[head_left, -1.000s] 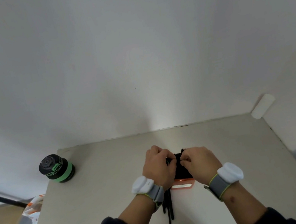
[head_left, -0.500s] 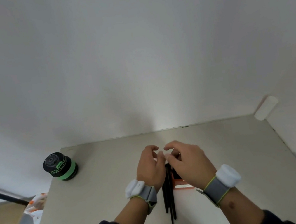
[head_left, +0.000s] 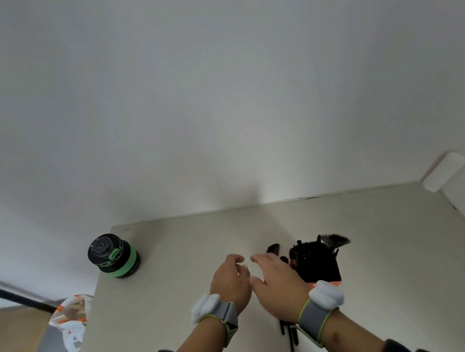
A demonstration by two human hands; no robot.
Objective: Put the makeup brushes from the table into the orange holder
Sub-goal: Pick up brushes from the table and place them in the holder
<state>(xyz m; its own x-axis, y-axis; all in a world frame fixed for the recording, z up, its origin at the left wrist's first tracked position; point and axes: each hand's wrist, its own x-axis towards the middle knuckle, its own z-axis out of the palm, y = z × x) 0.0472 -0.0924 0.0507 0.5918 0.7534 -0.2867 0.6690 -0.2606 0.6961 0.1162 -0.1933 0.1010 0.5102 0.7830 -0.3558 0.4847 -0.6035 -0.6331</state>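
Orange shows only as thin slivers on the holder [head_left: 326,282]: a strip along its near edge by my right wristband and a small patch on its left side. The rest of it reads black, crowded with dark brush heads, one grey fan-shaped brush [head_left: 335,241] splaying out at the upper right. It lies on the pale beige table [head_left: 390,257], just right of my hands, so some brushes look already housed.

My left hand [head_left: 232,282] hovers palm-down with fingers loosely curled and spread; I see nothing held in it. My right hand [head_left: 276,286] is likewise splayed, fingers apart, and it hangs over a bundle of slim black brush handles [head_left: 290,337] that lie on the table pointing toward me, their ends sticking out from under the wrist. A rounded dark brush tip [head_left: 273,249] peeks beyond the fingertips. Whether the palm rests on those handles I cannot tell.

I judge both hands are unclenched and low because they are about to gather the loose brushes, which lie parallel and right beside the holder so they can be picked up together.

At the far left corner stands a black canister with a green band [head_left: 113,256], well apart from the work.
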